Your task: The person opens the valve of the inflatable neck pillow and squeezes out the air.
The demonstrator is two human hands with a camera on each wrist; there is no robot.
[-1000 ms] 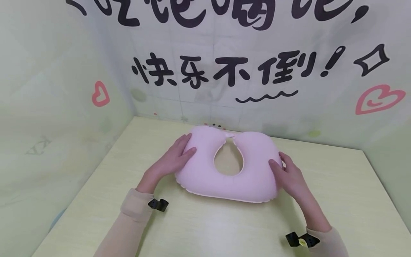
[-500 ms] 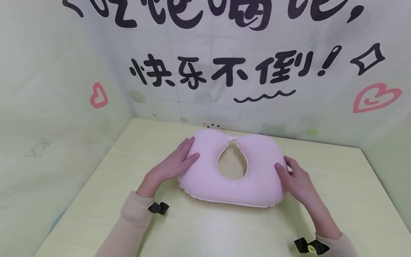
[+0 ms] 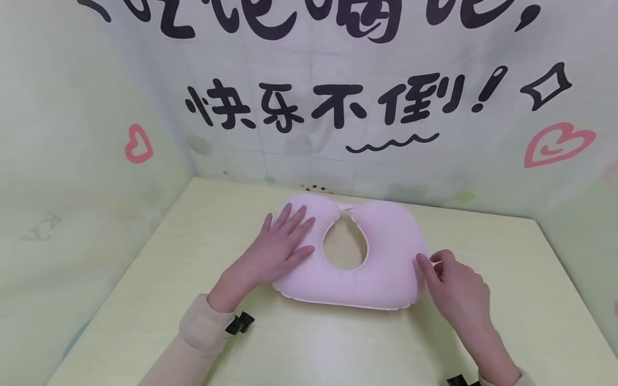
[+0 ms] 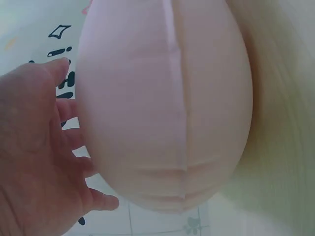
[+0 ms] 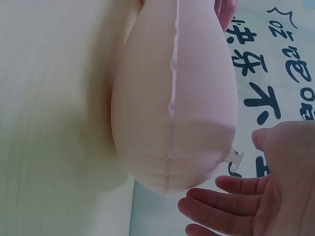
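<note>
A pink inflated U-shaped neck pillow lies on the table, its two ends toward the back wall and nearly meeting above the centre hole. My left hand rests spread on the pillow's left lobe, with straight fingers. At the right edge is my right hand, its fingers loosely bent and its thumb tip by the pillow. In the right wrist view these fingers hold nothing, and a clear valve sticks out of the pillow close to the thumb. The seam along the pillow's side shows in both wrist views.
The pale wooden table extends on all sides of the pillow. Behind it hangs a printed cloth backdrop with dark lettering and pink hearts, and similar cloth borders the left and right sides. A small black camera sits on the left wrist.
My left hand has moved from the pillow's left side onto its top and spread its fingers. The right hand has eased off the right edge and shifted slightly outward. The pillow has moved slightly.
</note>
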